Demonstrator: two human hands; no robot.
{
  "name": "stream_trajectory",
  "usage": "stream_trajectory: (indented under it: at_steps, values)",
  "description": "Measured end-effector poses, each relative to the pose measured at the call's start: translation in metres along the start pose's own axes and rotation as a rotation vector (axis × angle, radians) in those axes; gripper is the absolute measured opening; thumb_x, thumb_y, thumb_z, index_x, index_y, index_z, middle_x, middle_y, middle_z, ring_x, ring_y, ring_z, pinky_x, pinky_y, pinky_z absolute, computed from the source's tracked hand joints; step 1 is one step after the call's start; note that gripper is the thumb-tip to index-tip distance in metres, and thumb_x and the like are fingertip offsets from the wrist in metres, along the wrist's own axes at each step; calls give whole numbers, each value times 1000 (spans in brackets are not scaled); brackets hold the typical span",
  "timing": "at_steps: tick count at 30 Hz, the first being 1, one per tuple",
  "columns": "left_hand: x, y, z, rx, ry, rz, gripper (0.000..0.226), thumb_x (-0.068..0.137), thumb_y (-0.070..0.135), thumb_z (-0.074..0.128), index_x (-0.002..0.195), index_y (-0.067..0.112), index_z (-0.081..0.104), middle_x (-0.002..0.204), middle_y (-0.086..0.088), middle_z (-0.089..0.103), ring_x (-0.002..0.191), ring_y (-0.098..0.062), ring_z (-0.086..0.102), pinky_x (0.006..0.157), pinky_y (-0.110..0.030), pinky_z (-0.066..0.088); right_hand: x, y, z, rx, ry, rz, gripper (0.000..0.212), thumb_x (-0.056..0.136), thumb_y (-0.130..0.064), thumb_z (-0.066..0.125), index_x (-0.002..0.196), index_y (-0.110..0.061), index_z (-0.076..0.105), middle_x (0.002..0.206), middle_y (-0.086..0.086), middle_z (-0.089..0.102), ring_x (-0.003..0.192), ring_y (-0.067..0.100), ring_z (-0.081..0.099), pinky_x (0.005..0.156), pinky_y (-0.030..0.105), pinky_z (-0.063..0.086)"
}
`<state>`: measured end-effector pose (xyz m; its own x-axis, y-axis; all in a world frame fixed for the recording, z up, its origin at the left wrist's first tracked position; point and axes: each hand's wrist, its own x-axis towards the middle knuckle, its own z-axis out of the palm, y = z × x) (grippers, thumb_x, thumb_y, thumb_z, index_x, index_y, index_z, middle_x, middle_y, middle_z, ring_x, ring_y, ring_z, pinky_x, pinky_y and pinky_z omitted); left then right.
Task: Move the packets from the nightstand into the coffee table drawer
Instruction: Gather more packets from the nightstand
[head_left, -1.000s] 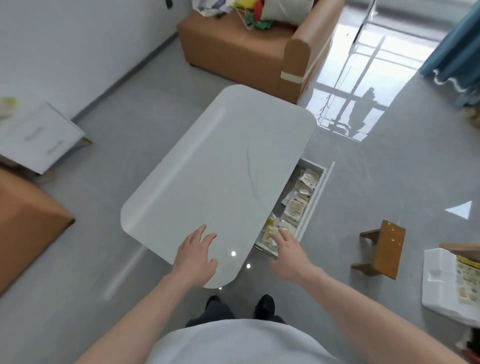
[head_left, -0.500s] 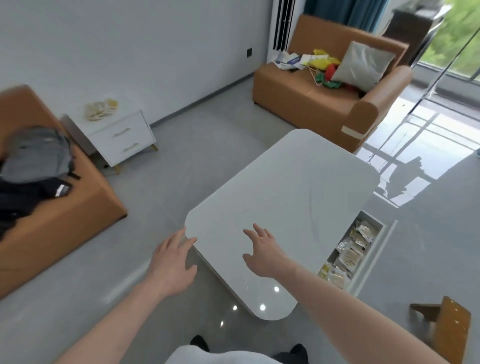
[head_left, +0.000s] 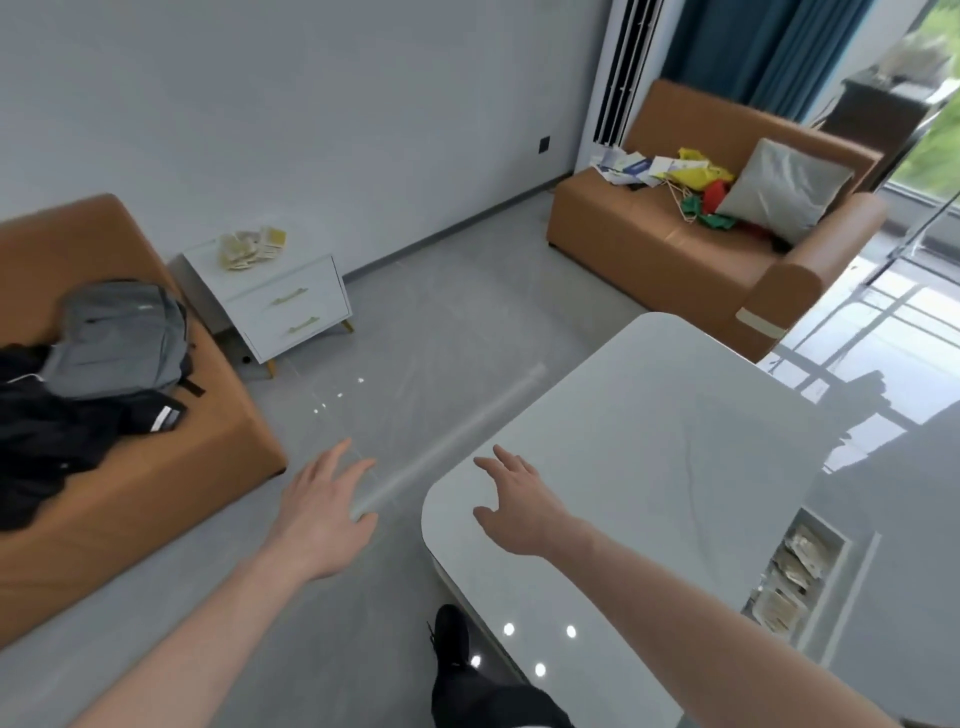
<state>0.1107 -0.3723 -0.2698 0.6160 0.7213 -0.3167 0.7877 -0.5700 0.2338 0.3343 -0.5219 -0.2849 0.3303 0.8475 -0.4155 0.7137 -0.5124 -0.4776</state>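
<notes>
Both hands empty: left hand (head_left: 324, 512) spread over the floor, right hand (head_left: 511, 501) loose-fingered above the coffee table (head_left: 649, 415). Its drawer (head_left: 831, 582) stands open with packets (head_left: 792, 571) inside. Across the room, a pile of packets (head_left: 253, 248) waits on the nightstand (head_left: 283, 306). I'd call it partway done.

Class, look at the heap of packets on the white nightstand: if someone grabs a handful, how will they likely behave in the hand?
The packets look thin and flat, so probably light and somewhat floppy. They lie in a loose, overlapping heap on the nightstand, so a handful would likely slide apart and some may drop. Nothing suggests rolling or tipping; detail is too blurred to judge their surface.
</notes>
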Motion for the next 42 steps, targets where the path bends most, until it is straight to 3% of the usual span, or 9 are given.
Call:
stream_trajectory:
  at_steps: [6, 12, 17, 24, 30, 42]
  values:
    - [64, -50, -46, -39, 47, -102, 67, 92, 41, 62, 154, 34, 37, 171, 1, 9, 154, -26, 21, 124, -41, 23, 106, -43, -27, 2, -44, -37, 73, 95, -30, 58, 161, -22, 27, 171, 7, 14, 158, 27, 14, 127, 38, 21]
    - [110, -107, -92, -101, 146, -213, 66, 90, 39, 68, 151, 32, 44, 170, 3, 16, 152, -26, 26, 122, -42, 27, 200, -103, -68, -73, -69, -163, 73, 96, -30, 59, 161, -21, 28, 171, 9, 17, 156, 29, 17, 126, 39, 21]
    - [155, -159, -119, -128, 185, -251, 66, 92, 43, 66, 152, 37, 40, 170, 7, 12, 153, -23, 22, 123, -43, 27, 276, -153, -87, -84, -73, -225, 73, 97, -31, 58, 162, -23, 26, 172, 8, 14, 158, 29, 13, 127, 41, 21]
    - [245, -241, -163, -151, 186, -236, 66, 91, 42, 67, 152, 36, 42, 170, 5, 16, 153, -24, 24, 124, -43, 25, 374, -214, -96, -74, -53, -204, 73, 97, -33, 59, 162, -24, 25, 172, 7, 13, 158, 30, 13, 127, 44, 21]
    - [331, -307, -211, -120, 137, -161, 66, 94, 43, 63, 154, 37, 37, 171, 5, 11, 154, -24, 22, 124, -44, 25, 444, -256, -115, -60, 1, -134, 73, 99, -33, 59, 162, -23, 25, 172, 5, 12, 158, 26, 14, 126, 36, 19]
    - [499, -357, -271, -132, 56, -63, 69, 93, 43, 58, 156, 36, 32, 171, 6, 7, 154, -24, 19, 125, -41, 23, 592, -305, -149, -38, -8, -79, 73, 98, -34, 59, 162, -26, 24, 172, 2, 11, 158, 25, 13, 127, 38, 20]
